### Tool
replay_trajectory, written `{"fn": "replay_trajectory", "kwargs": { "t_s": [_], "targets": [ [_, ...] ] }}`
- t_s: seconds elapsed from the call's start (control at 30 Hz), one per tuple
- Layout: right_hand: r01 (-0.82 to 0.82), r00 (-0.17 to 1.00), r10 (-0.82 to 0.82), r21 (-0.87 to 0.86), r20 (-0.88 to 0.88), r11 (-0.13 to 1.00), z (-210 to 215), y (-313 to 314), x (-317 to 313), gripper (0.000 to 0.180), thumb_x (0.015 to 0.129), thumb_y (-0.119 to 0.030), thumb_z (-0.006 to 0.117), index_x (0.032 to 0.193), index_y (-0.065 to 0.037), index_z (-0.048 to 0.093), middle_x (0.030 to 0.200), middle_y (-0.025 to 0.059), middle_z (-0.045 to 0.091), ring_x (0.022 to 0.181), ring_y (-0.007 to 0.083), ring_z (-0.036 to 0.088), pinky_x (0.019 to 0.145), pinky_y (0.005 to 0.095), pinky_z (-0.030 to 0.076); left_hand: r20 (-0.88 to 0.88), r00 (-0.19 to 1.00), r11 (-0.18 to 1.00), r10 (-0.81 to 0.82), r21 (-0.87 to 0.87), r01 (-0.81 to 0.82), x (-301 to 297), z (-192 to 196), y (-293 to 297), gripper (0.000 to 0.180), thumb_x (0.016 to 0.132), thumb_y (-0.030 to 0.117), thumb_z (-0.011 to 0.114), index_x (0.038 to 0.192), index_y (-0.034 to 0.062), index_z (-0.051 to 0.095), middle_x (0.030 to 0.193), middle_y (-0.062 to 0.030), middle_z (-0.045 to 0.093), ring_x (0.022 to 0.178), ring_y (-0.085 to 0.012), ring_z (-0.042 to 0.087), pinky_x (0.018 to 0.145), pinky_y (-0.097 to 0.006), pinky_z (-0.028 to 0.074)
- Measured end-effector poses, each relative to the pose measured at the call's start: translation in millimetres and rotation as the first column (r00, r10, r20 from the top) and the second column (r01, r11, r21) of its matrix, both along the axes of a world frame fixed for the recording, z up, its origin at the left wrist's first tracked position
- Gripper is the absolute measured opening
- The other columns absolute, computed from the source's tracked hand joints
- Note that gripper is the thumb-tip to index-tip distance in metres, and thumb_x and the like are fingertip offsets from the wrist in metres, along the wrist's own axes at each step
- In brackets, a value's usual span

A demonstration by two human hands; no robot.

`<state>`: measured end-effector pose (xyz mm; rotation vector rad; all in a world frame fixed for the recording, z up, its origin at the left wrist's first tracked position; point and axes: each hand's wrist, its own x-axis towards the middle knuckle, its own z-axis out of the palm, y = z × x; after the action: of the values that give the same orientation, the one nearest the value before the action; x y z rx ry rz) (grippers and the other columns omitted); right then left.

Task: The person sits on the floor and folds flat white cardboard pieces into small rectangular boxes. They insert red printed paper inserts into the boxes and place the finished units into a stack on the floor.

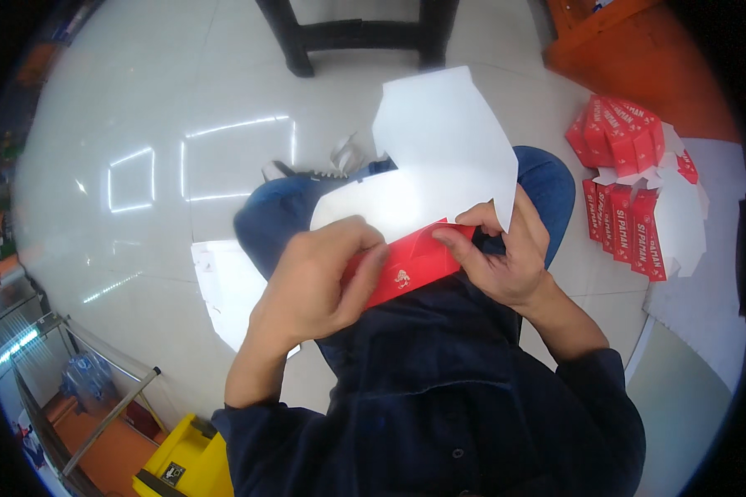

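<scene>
A partly folded cardboard box blank [435, 145] lies over my lap, its white inner face turned up and one red side panel folded up toward me. My left hand [323, 277] is closed on the left end of that red panel, thumb on the outside and fingers curled behind it. At the panel's right end, my right hand [510, 253] pinches a corner flap between thumb and fingers. The white wall of the blank stands out beyond both hands, away from my body. What the fingertips press on the inner side is hidden.
Several red boxes [617, 137] and a row of red-sided blanks [626, 228] are piled at the right. White flat sheets [224, 286] lie on the floor at my left. A black stool [360, 33] stands ahead, an orange cabinet [638, 66] far right, a yellow object [191, 464] lower left.
</scene>
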<state>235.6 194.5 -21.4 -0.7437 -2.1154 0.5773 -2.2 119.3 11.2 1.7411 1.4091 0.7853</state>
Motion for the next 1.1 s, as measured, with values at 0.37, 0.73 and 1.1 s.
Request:
{"fn": "replay_trajectory", "kwargs": {
  "t_s": [0.37, 0.73, 1.1],
  "targets": [
    [-0.169, 0.985, 0.158, -0.207, -0.067, 0.964, -6, -4, 0, 0.022, 0.079, -0.008, 0.087, 0.089, -0.002, 0.068, 0.079, 0.0117, 0.060, 0.066, 0.0239, 0.057, 0.057, 0.0330, 0.043, -0.051, 0.999, 1.000, 0.003, 0.020, -0.002, 7, -3, -4, 0.006, 0.087, 0.003, 0.070, 0.087, 0.0005, 0.064, 0.075, -0.0173, 0.064, 0.065, -0.0347, 0.064, 0.059, -0.037, 0.050],
    [-0.342, 0.939, 0.341, -0.007, -0.049, 0.940, -8, 10, -11, 0.040, 0.078, -0.019, 0.087, 0.112, -0.002, 0.074, 0.081, 0.0094, 0.060, 0.069, 0.0247, 0.052, 0.064, 0.0354, 0.043, -0.120, 0.990, 0.991, -0.077, 0.102, 0.090, 5, 6, 7, 0.006, 0.085, 0.001, 0.069, 0.086, 0.0020, 0.063, 0.075, -0.0169, 0.060, 0.068, -0.0371, 0.060, 0.061, -0.042, 0.048],
    [0.195, 0.907, -0.286, 0.294, 0.308, 0.936, -14, 17, 192, 0.059, 0.068, -0.025, 0.091, 0.116, -0.011, 0.060, 0.103, 0.0126, 0.062, 0.093, 0.0358, 0.064, 0.076, 0.0447, 0.053, -0.053, 0.960, 0.803, 0.276, 0.562, -0.200, 38, -1, 24, 0.057, 0.098, 0.037, 0.061, 0.135, -0.0049, 0.053, 0.134, -0.0240, 0.052, 0.127, -0.0382, 0.051, 0.112, -0.050, 0.036]
  ]
}}
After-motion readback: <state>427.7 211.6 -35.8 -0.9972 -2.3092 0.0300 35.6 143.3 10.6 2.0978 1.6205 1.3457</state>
